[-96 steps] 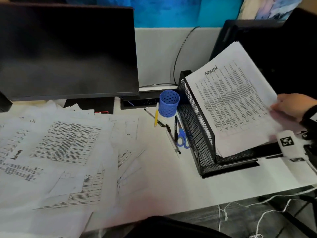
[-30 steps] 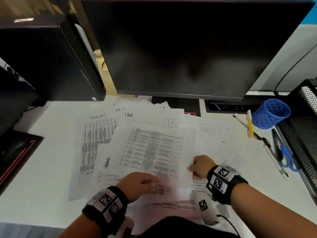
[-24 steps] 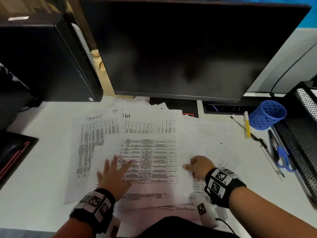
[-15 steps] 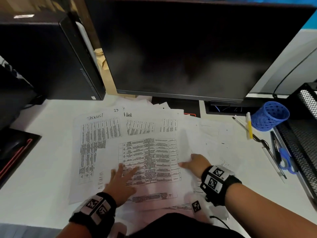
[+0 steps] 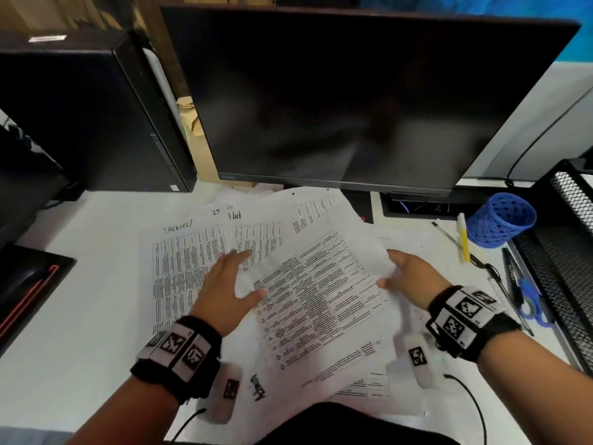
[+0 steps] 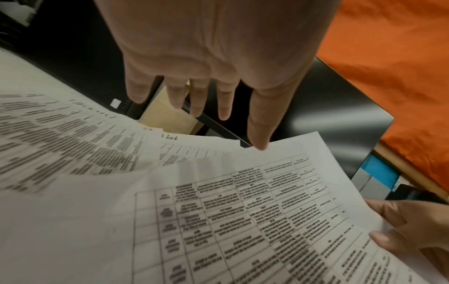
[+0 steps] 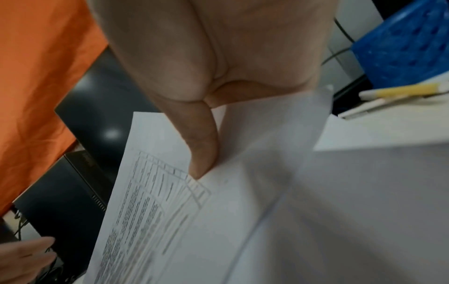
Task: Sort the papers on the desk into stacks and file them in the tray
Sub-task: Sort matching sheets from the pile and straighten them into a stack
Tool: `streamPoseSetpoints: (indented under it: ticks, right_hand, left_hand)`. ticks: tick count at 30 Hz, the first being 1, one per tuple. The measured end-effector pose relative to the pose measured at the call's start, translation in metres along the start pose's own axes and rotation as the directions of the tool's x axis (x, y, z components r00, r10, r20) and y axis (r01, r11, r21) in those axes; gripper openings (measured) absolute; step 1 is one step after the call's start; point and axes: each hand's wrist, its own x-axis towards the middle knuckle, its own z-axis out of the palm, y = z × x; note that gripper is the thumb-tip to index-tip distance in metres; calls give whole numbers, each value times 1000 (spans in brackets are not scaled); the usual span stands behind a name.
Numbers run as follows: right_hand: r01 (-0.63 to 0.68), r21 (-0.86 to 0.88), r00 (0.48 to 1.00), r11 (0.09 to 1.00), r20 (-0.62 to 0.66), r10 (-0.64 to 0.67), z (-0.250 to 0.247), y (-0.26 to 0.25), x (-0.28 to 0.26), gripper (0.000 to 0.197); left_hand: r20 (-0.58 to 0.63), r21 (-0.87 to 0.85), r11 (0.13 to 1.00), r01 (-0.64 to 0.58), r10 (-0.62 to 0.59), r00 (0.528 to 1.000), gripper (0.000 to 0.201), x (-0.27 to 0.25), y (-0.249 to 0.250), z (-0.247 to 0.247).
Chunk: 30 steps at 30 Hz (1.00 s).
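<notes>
Printed table sheet now lifted off the pile and skewed, its far corner swung toward the monitor; half a second ago lay flat and square on the heap. Pinched at its right edge by the right hand, thumb on top and fingers curled beneath, so the paper bows upward there. Left hand no longer pressing flat on the sheet: fingers spread and straight, raised beside the sheet's left edge, thumb tip touching or just over the margin; gripping nothing, as far as the left wrist view shows.

Meaning for the task, as a judgement: one sheet singled out from the loose papers and in the picking-up step, headed for a stack; sorting only partly done.

Beneath, still spread on the white table: a page headed "TASKLIST", another headed "list", and near the table's front edge a sheet with handwriting, upside down from here. Black mesh tray at the far right, well apart from the lifted sheet, its contents not visible. Between them a blue mesh pen cup, a yellow pen and blue-handled scissors. Black computer tower at the left.
</notes>
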Motion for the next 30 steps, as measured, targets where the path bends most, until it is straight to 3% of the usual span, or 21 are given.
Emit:
streamPoseSetpoints:
  ticks: [3, 7, 10, 13, 14, 15, 17, 19, 21, 23, 24, 27, 30]
  right_hand:
    - [45, 33, 999, 998, 26, -46, -9, 0, -6, 45]
    - [109, 41, 993, 993, 38, -110, -5, 5, -10, 46]
    - [142, 122, 987, 982, 60, -150, 0, 10, -14, 32]
    - [118, 205, 988, 972, 70, -135, 4, 16, -15, 28]
    - [104, 235, 989, 966, 77, -125, 6, 18, -15, 28]
    - [103, 266, 988, 958, 80, -129, 6, 20, -16, 24]
    - [70, 271, 996, 960, 27, -80, 6, 22, -18, 6]
    - [-62, 364, 995, 929, -53, 87, 7, 29, -13, 27]
    - [-255, 531, 948, 808, -29, 318, 11, 37, -6, 48]
    - [-309, 691, 932, 654, 84, 352, 19, 41, -3, 47]
    - [-318, 710, 936, 628, 131, 327, 24, 43, -1, 43]
    - [-254, 576, 965, 777, 98, 243, 37, 41, 7, 36]
    - [-218, 148, 976, 965, 16, 218, 44, 35, 21, 43]
  left_hand:
    - [52, -22, 999, -38, 40, 998, 70, 11, 21, 1]
    - [202, 24, 1000, -10, 5, 979, 56, 24, 37, 14]
    - [319, 82, 996, 16, -42, 947, 49, 25, 42, 27]
    - [378, 162, 986, -42, -23, 926, 13, 27, 40, 38]
    - [384, 174, 984, -30, -40, 923, 12, 28, 38, 41]
    - [368, 176, 984, -5, -61, 928, 17, 28, 36, 43]
    - [306, 128, 991, 46, -83, 948, 5, 26, 35, 41]
    - [228, 46, 996, 77, -86, 970, 14, 23, 35, 34]
    - [158, -61, 990, 128, -118, 980, 20, 22, 32, 23]
    - [91, -134, 971, 199, -188, 978, 25, 23, 22, 10]
    - [54, -153, 962, 228, -222, 974, 28, 24, 15, 3]
    - [-26, -140, 925, 354, -360, 932, 40, 25, -11, -13]
    - [-93, -182, 860, 477, -498, 862, 44, 22, -38, -24]
